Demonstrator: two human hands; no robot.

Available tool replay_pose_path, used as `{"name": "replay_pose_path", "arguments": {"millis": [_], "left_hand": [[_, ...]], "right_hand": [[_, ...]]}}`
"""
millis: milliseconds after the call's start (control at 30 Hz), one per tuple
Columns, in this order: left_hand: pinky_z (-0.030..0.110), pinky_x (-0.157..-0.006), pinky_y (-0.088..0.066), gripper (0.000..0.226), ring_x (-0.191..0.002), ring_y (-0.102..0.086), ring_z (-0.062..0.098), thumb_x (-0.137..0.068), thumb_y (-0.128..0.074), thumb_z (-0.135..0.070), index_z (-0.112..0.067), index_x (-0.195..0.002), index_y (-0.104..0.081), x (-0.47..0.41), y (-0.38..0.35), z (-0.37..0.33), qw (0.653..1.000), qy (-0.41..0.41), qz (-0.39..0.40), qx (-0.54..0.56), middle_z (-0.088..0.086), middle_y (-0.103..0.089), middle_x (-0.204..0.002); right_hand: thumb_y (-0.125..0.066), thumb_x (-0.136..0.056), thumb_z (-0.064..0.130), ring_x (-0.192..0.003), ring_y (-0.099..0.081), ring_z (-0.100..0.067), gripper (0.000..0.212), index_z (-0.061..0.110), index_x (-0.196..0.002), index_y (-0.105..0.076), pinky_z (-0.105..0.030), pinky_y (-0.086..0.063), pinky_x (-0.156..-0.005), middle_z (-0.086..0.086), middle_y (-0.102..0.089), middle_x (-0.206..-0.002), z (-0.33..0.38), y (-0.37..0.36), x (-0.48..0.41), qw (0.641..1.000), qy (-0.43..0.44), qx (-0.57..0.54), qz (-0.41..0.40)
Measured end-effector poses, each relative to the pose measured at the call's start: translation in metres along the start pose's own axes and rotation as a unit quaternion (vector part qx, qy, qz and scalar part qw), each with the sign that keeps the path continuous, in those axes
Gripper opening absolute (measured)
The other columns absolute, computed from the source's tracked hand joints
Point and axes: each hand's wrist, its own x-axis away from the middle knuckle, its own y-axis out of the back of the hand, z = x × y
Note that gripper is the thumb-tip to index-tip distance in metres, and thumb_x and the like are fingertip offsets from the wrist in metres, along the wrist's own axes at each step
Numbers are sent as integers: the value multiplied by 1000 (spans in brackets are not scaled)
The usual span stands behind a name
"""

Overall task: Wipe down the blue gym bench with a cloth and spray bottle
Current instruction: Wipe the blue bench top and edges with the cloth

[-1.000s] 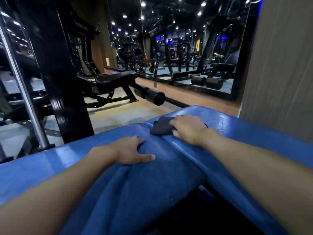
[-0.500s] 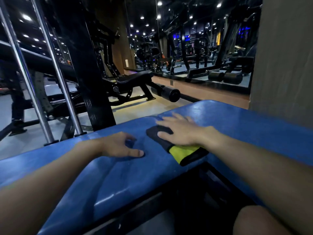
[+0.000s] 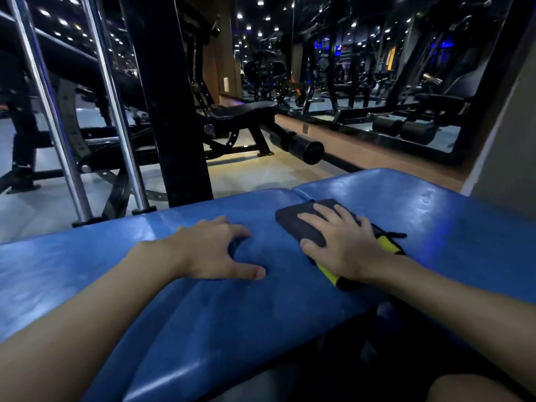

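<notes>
Soft, limp cloth (image 3: 298,224) beneath the flat, unclenched right hand (image 3: 345,250) likely wants palm pressure from above; left hand (image 3: 208,253) braces nearby, grasping nothing.

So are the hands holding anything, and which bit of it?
Nothing is gripped. The right hand presses flat on the near part of the dark cloth; the left hand just rests on the blue bench.
</notes>
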Motion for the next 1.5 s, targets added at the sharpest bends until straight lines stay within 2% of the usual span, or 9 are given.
{"name": "replay_pose_path", "arguments": {"millis": [167, 433, 667, 900, 967, 1067, 1200, 1333, 1500], "left_hand": [[49, -105, -39, 94, -119, -50, 19, -67, -50, -92, -41, -145, -37, -2, -2, -1, 1000, -10, 9, -28, -10, -45, -129], [49, -102, -33, 86, -119, -49, 16, -69, -53, -89, -42, -141, -42, -2, -4, 1, 1000, -13, -7, 0, -13, -47, -127], [52, -105, -36, 87, -117, -53, 17, -71, -53, -88, -40, -143, -42, 8, -2, -3, 1000, -4, -9, 2, -10, -48, -126], [50, -105, -37, 79, -116, -52, 17, -77, -53, -83, -40, -142, -44, 18, -2, -10, 1000, 10, -15, 25, -8, -50, -123], [47, -103, -39, 74, -115, -53, 16, -79, -53, -81, -39, -139, -46, 21, -3, -14, 999, 9, -33, 20, -9, -51, -123], [50, -104, -36, 85, -131, -45, 21, -74, -47, -89, -43, -146, -38, 21, -3, -11, 999, 23, -45, -1, -9, -43, -142], [60, -114, -26, 118, -147, -28, 23, -49, -30, -105, -50, -153, -20, 16, -8, 1, 999, 50, 13, 11, -9, -24, -161], [57, -113, -30, 118, -145, -31, 22, -48, -28, -105, -50, -152, -21, 8, -10, 4, 999, 40, 26, -12, -9, -27, -159], [53, -107, -38, 108, -136, -40, 24, -62, -37, -101, -48, -153, -16, 3, -5, 4, 998, 32, 40, -37, -8, -34, -151]], "right_hand": [[-35, -92, 62, -149, -12, -28, 61, 46, -150, -24, -59, -15, -115, 10, -17, -163, 13, -7, -72, 1000, 1, 0, 16], [-32, -86, 61, -142, -24, -35, 65, 44, -148, -27, -58, -25, -106, 3, -30, -158, 35, -11, -143, 999, -8, -12, 41], [-32, -86, 63, -151, -6, -39, 71, 46, -153, -14, -63, -14, -115, 5, -4, -167, 27, -4, -89, 997, -12, -11, 78], [-30, -95, 59, -152, -2, -34, 65, 45, -155, -9, -61, -10, -117, 7, 2, -167, 18, 8, 16, 997, -15, 29, 65], [-28, -96, 64, -153, 2, -31, 65, 45, -155, -7, -60, -6, -118, 6, 5, -167, 14, 15, 37, 996, -14, 43, 75], [-24, -90, 75, -153, 7, -25, 69, 49, -153, -12, -60, -1, -118, 5, 4, -167, 12, 20, 44, 997, -12, 34, 69], [-30, -91, 69, -151, -6, -28, 63, 51, -150, -18, -60, -11, -116, 7, -7, -166, 17, 5, 22, 999, -23, 30, 21], [-32, -92, 64, -149, -12, -28, 61, 49, -150, -21, -59, -16, -114, 7, -13, -164, 20, 1, -23, 1000, -19, 14, 17], [-28, -87, 67, -145, -20, -35, 65, 47, -149, -23, -63, -24, -108, 3, -24, -160, 33, -9, -98, 999, -15, 9, 34]]}}
